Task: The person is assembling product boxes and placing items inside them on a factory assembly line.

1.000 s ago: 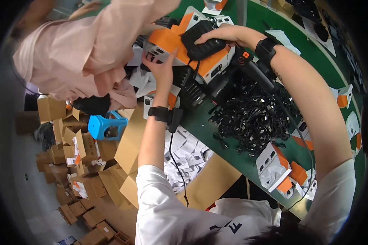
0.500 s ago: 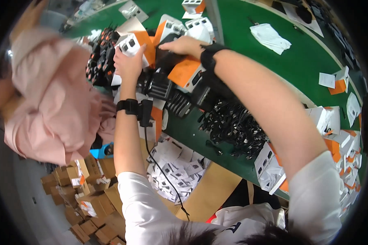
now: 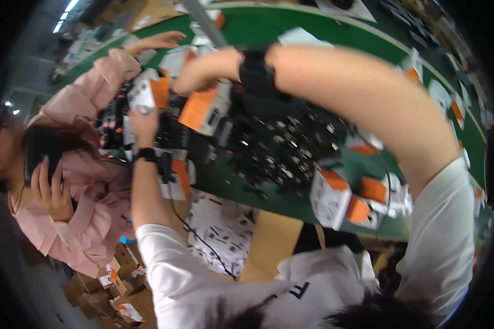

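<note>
My left hand (image 3: pixel 142 124), with a black wrist strap, grips the lower edge of a small white and orange box (image 3: pixel 146 94) held over the left part of the green table (image 3: pixel 334 41). My right hand (image 3: pixel 202 73) is blurred and curled, just above an open orange and white box (image 3: pixel 202 110); whether it holds anything is unclear. A black band (image 3: pixel 254 72) wraps that wrist. A heap of small black parts (image 3: pixel 286 143) lies under my right forearm.
A person in a pink top (image 3: pixel 88 181) stands at the left, one arm stretched over the table, the other hand at their head. More white and orange boxes (image 3: pixel 332 196) lie along the table's near edge. Printed sheets (image 3: pixel 220 233) and cardboard boxes (image 3: pixel 118 288) lie below.
Both my hands have shifted toward the left end of the table with the boxes. My right arm now sweeps across the view, blurred. The person in pink has come further into view.
</note>
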Tool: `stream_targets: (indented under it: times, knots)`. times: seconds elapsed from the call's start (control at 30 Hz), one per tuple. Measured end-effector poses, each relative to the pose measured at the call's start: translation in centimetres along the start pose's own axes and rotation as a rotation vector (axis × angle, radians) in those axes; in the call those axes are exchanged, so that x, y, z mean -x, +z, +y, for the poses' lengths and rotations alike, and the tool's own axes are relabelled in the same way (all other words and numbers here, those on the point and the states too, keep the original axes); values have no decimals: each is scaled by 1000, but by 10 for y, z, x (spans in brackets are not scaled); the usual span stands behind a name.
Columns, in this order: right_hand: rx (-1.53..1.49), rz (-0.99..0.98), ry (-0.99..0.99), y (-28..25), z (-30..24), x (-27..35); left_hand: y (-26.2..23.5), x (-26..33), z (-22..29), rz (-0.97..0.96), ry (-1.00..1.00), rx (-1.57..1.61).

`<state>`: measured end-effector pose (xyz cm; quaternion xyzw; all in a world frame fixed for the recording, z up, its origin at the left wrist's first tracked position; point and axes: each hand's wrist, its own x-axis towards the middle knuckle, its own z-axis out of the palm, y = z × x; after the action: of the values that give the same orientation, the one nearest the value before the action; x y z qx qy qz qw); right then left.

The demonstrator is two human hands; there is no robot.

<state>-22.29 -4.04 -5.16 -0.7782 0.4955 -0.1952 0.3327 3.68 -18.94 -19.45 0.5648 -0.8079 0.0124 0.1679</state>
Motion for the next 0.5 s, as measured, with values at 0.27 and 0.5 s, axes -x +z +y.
stream_targets:
  times: [0.27,0.5]
  knots:
    - [-276,-10,315,-21,-55,224,-72,3,55,-47,346,446]
    - [-95,28,733,-47,-154,379,-192,225,281,-390,559,839]
